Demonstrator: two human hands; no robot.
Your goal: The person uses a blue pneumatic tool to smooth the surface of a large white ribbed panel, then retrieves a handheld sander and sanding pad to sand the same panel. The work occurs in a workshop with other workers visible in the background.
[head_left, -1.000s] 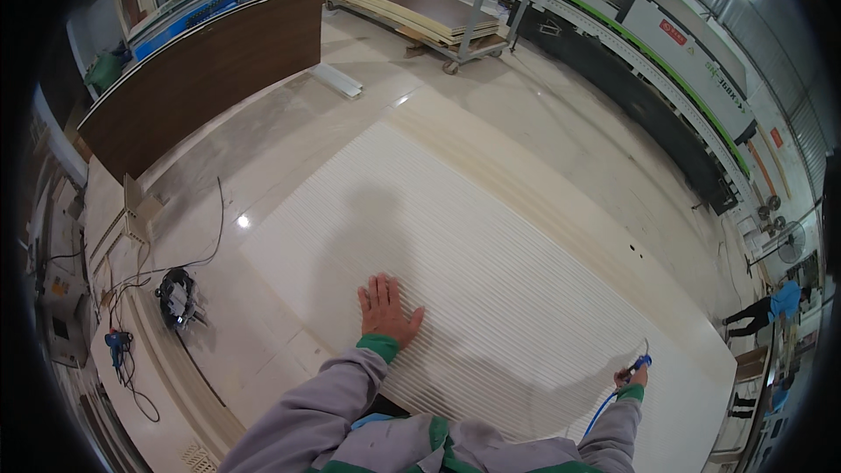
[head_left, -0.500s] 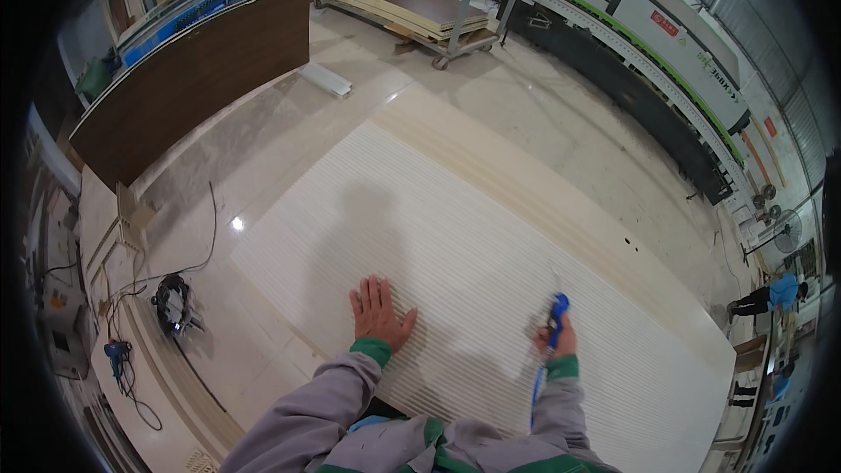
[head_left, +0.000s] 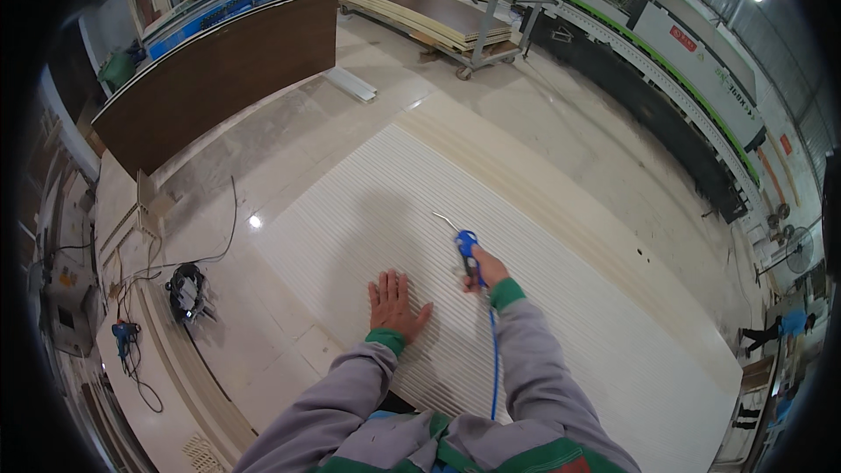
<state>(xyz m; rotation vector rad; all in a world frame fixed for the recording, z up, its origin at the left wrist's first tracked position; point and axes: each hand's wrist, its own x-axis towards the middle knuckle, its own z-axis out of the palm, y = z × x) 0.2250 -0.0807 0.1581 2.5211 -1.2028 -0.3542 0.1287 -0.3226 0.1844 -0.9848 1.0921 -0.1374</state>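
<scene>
A large pale panel [head_left: 569, 315] with narrow parallel grooves lies in front of me. My left hand [head_left: 396, 308] rests flat on its near left part, fingers spread. Over the middle of the panel, my right hand [head_left: 487, 271] is wrapped round a blue air blow gun [head_left: 467, 250]. The gun's thin bent metal nozzle [head_left: 445, 220] points away and to the left. From its handle a blue air hose [head_left: 495, 359] runs back toward my body. Whether the trigger is pressed, I cannot tell.
At the left sit a circular saw [head_left: 187, 293] and a blue drill [head_left: 125, 333] with cables. A dark brown board [head_left: 228, 74] stands on edge beyond. Boards lie stacked on a trolley [head_left: 464, 73]; a long machine [head_left: 692, 44] is far right. Co-workers [head_left: 793, 324] stand farther off.
My right hand has swung the air blow gun left and away from me, toward the panel's middle. My left hand stays flat on the panel. The whole view has shifted slightly.
</scene>
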